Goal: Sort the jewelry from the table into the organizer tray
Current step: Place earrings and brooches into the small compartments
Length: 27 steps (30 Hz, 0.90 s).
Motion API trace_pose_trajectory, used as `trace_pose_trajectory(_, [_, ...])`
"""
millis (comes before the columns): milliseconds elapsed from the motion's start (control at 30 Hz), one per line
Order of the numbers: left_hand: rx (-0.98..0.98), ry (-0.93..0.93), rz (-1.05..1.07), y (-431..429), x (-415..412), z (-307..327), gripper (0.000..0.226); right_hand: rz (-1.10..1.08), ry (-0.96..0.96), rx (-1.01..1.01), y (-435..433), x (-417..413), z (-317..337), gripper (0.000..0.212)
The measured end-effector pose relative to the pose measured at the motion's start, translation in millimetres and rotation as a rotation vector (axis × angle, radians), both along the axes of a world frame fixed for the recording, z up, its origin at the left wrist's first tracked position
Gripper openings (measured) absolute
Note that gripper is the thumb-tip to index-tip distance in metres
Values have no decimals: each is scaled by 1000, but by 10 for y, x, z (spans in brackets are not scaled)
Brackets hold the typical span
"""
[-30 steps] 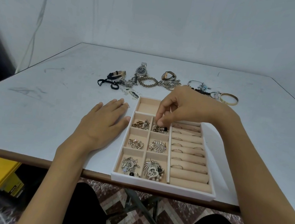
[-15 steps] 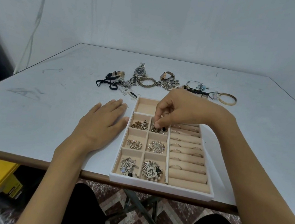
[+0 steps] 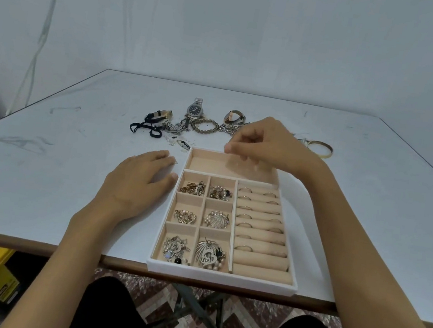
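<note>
While the left hand (image 3: 136, 188) lies flat and relaxed on the white table (image 3: 42, 167), fingers straight and thumb just beside the left wall of the organizer tray (image 3: 221, 278), loose jewelry lies in a row beyond it: a black cord bracelet (image 3: 145, 127) farthest left, then a silver watch (image 3: 195, 109) and a beaded bracelet (image 3: 204, 126). Set at the table's near edge, the tray holds brooches (image 3: 216, 218) and other small pieces in its six left compartments and rings (image 3: 247, 225) on the padded rolls to the right. Over the long far compartment hovers the right hand (image 3: 265, 145), fingers curled, thumb and forefinger tips together; blur hides whether they pinch anything. Farthest right, a gold bangle (image 3: 320, 149) lies just beyond that wrist.
</note>
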<state>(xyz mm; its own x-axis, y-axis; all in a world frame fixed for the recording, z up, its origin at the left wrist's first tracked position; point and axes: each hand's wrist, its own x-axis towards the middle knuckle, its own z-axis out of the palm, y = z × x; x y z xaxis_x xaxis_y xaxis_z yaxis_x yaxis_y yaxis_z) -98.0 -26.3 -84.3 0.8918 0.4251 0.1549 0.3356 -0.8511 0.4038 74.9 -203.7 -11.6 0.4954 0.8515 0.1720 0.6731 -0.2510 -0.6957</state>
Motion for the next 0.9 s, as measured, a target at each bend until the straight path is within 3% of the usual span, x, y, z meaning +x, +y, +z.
trace_pose_trajectory(133, [-50,-62,157,-25,189,170,36,-302,-105,41,-80,350,-162,11])
trace_pose_trajectory(300, [-20,-93,169,-32,569,370,29,-634,-325,-131,-203,596,-385,27])
trace_pose_trajectory(400, [17,-68,95,-95,836,405,29,-674,-319,-141,-229,646,-438,35])
trace_pose_trajectory(900, [367,54,-87,-509,1972,410,32,-720,-310,-111,-169,749,-507,17])
